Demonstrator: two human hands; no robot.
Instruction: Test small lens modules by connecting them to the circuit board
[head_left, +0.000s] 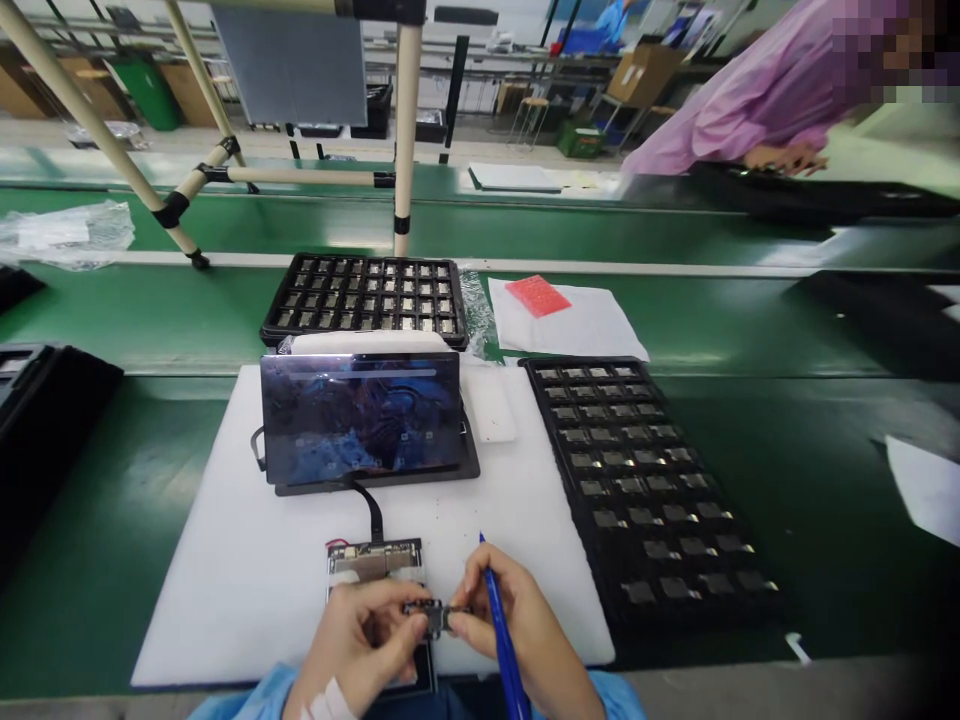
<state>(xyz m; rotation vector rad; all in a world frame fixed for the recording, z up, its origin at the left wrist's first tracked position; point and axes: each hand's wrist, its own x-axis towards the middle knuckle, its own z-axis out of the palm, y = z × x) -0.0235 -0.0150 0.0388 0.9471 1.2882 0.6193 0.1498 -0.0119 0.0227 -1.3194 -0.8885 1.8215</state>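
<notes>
Both my hands meet at the near edge of a white mat (247, 560). My left hand (360, 645) and my right hand (517, 630) pinch a small dark module (433, 615) between their fingertips. A blue pen (501, 630) also rests in my right hand, tip pointing up. Just beneath the hands lies a small circuit board (375, 560), joined by a black cable (371, 510) to a tablet (360, 415) with a lit screen, propped on a dark base.
A black tray (645, 480) of small modules lies right of the mat, another tray (367, 295) behind the tablet. White paper with a red sheet (537, 296) sits beyond. A person in pink (750, 100) leans over the far bench. Pipe frame posts (405, 130) stand behind.
</notes>
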